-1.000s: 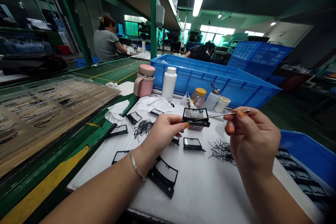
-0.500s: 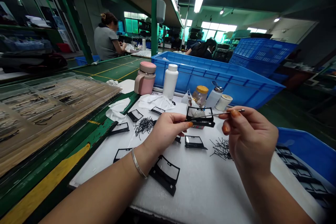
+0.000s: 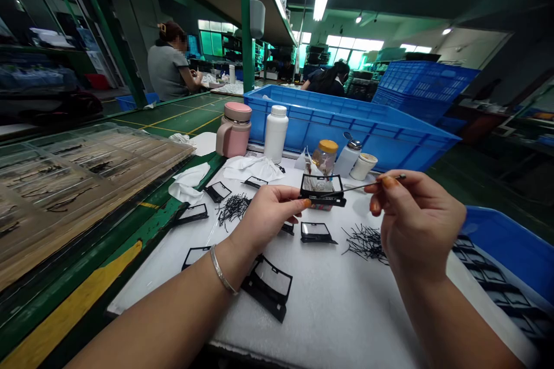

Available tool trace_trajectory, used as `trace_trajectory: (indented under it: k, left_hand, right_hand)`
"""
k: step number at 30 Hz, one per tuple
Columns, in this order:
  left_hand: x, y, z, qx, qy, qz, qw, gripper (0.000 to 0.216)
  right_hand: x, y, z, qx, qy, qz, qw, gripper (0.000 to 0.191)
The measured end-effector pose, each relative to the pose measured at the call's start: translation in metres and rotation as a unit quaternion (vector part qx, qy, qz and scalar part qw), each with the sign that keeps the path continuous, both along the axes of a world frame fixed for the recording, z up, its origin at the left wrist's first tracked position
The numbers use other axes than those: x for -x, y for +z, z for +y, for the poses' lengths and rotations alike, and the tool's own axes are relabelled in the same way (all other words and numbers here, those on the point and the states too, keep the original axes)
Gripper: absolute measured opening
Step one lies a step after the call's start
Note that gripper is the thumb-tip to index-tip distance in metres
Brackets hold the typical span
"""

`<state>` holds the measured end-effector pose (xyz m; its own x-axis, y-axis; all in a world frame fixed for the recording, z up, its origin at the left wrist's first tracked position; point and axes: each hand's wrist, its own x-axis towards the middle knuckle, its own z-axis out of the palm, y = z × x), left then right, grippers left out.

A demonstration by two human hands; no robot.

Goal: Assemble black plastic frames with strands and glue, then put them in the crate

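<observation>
Head camera view, looking down at a white work mat (image 3: 346,305) on a green bench. The left hand (image 3: 268,214) pinches a small black frame (image 3: 322,190) by its lower left corner, raised above the middle of the mat. The right hand (image 3: 415,225) grips a thin metal rod (image 3: 361,186) between thumb and fingertips, and the rod's tip lies across the frame. Under the hands, loose frames (image 3: 318,232) and two heaps of short black pins (image 3: 366,242) are scattered on the mat, with one larger frame (image 3: 268,287) near its front edge. The front right part of the mat is bare. A pink mug (image 3: 234,130), a white bottle (image 3: 276,134) and small jars line the far edge, just before a blue crate (image 3: 367,132). A blue bin (image 3: 506,242) borders the right edge, and clear trays (image 3: 86,167) lie beyond the left edge.
</observation>
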<state>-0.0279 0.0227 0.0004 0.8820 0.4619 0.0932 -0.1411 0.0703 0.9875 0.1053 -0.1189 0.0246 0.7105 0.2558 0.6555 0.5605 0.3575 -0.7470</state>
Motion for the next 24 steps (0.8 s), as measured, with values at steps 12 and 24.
trace_trajectory:
  k: [12, 24]
  left_hand:
    - [0.000, -0.001, 0.003, 0.003, 0.037, -0.016, 0.999, 0.018]
    - [0.002, 0.001, 0.007, 0.084, 0.140, -0.067, 0.984, 0.020]
  right_hand:
    - [-0.022, 0.010, -0.009, -0.107, 0.037, 0.092, 0.989, 0.012]
    - [-0.042, -0.001, 0.021, 0.153, -0.096, -0.067, 0.981, 0.013]
